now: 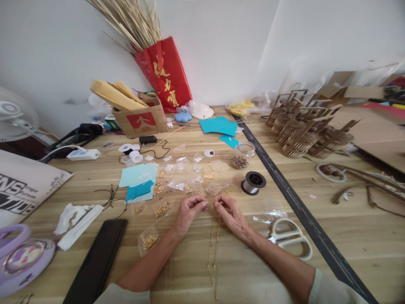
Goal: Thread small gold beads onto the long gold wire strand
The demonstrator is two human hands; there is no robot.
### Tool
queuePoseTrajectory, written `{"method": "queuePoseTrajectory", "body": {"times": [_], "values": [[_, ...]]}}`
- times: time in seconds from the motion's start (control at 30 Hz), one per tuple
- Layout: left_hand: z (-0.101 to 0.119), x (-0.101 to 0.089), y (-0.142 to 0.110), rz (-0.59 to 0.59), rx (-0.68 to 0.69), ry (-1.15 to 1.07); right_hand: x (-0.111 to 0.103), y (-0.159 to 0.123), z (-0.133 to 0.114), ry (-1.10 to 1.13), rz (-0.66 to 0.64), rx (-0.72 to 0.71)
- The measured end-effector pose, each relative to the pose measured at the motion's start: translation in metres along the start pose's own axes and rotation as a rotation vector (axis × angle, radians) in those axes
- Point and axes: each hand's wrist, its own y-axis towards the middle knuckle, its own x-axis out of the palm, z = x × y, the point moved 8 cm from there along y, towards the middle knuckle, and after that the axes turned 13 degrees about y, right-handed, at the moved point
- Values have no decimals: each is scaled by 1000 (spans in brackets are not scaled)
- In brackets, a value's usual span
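Note:
My left hand [187, 212] and my right hand [230, 213] meet over the wooden table [348, 236], fingertips pinched together around something tiny that I cannot make out. A thin gold beaded chain [214, 253] hangs from the hands and trails toward me across the table. Small clear bags of gold and silver beads [181, 175] lie just beyond my fingers. A spool of clear thread [253, 182] stands to the right of the hands.
White-handled scissors [291, 238] lie by my right forearm, a black phone [98, 261] at front left. Teal paper sheets [139, 179], a small bead jar [239, 161], a cardboard box [141, 118], a red bag [164, 76] and wooden baskets [303, 131] sit farther back.

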Motion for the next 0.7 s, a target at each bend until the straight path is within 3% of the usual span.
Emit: {"method": "queuePoseTrajectory", "body": {"times": [0.27, 0.7], "values": [[8, 0, -3, 0, 8, 29, -1, 0, 3, 2, -5, 2], [1, 1, -1, -3, 1, -15, -1, 0, -1, -10, 18, -10]]}}
